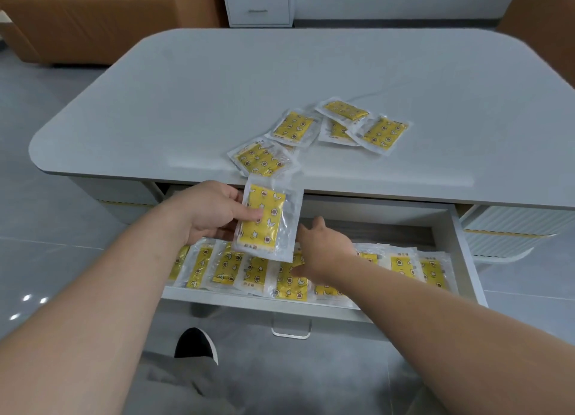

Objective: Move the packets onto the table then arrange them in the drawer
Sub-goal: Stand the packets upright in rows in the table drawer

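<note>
Packets [345,125] lie at the table's [186,103] five o'clock; the left hand [211,212] pinches one packet [264,221] over the drawer [466,259], while the right hand's [323,249] spread fingers press the row [258,271]. Slick film may slip, toppling it.

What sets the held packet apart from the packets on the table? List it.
The held packet is pinched in the left hand, raised over the open drawer, standing on end. The table packets lie flat, untouched, scattered and partly overlapping. Both are yellow patterned packs in clear wrappers.
</note>
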`<state>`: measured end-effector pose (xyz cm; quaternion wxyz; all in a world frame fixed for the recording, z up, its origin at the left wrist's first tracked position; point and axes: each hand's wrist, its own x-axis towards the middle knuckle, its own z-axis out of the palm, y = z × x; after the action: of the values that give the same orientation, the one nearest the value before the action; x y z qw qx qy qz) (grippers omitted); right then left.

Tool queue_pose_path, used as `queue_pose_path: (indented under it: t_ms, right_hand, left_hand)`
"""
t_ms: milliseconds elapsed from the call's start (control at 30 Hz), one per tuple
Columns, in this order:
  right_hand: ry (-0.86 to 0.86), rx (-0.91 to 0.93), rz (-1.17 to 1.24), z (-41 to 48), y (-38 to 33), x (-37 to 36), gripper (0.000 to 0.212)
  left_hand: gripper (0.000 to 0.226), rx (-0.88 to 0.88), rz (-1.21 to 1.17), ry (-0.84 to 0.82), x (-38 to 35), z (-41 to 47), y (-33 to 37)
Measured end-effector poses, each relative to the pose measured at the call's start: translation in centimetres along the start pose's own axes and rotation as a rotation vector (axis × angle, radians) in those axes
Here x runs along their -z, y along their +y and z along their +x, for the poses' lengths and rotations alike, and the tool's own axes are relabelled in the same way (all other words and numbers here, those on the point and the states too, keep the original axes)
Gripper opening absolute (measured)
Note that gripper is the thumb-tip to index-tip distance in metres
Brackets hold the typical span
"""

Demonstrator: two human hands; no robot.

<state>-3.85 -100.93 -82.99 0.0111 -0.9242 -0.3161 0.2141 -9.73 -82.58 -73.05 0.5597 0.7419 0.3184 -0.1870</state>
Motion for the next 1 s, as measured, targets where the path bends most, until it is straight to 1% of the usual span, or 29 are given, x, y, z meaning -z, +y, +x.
queue_pose_path:
  t_ms: [100,167,300,400,533,567,733,800,867,933,1000]
  right_hand:
    - [0.029,0.04,-0.011,-0.4,0.0,0.5,0.06]
    - [0.028,0.03,0.012,-0.5,0.4,1.2,0.051]
    - [0.029,-0.012,0.101,-0.5,1.1,2.6,0.034]
    - [0.066,-0.029,0.121,-0.7,1.1,3.0,0.025]
    - [0.084,-0.007,0.116,-1.1,0.7,3.0,0.023]
    - [0.088,0.003,0.11,-1.2,0.6,3.0,0.024]
    - [0.128,0.029,0.116,-1.5,0.3,3.2,0.022]
    - [0.139,0.012,0.146,-1.6,0.5,3.8,0.018]
    - [0.133,-0.016,0.213,-1.7,0.8,4.7,0.022]
    - [0.173,-0.057,0.332,-1.9,1.3,6.1,0.04]
    - [0.272,-0.131,0.409,-1.8,1.9,7.6,0.056]
  left_hand:
    - [0.016,0.087,0.173,0.013,0.1,1.1,-1.3]
    - [0.017,0.139,0.286,0.028,0.1,2.0,-2.4]
    - [0.023,0.202,0.394,-0.014,-1.0,3.4,-4.4]
    - [0.022,0.178,0.493,0.006,-1.9,4.2,-5.1]
    - [0.037,0.144,0.888,0.106,-2.8,4.7,-4.9]
    - [0.041,0.139,0.957,0.136,-3.1,4.7,-4.8]
    - [0.046,0.121,1.077,0.201,-4.7,4.1,-4.7]
    - [0.039,0.093,1.173,0.203,-5.3,3.7,-4.5]
    - [0.022,0.076,1.251,0.199,-6.1,3.2,-3.7]
    - [0.009,0.033,1.273,0.247,-6.4,2.4,-2.2]
    - [0.014,-0.08,1.219,0.354,-6.2,1.0,0.1]
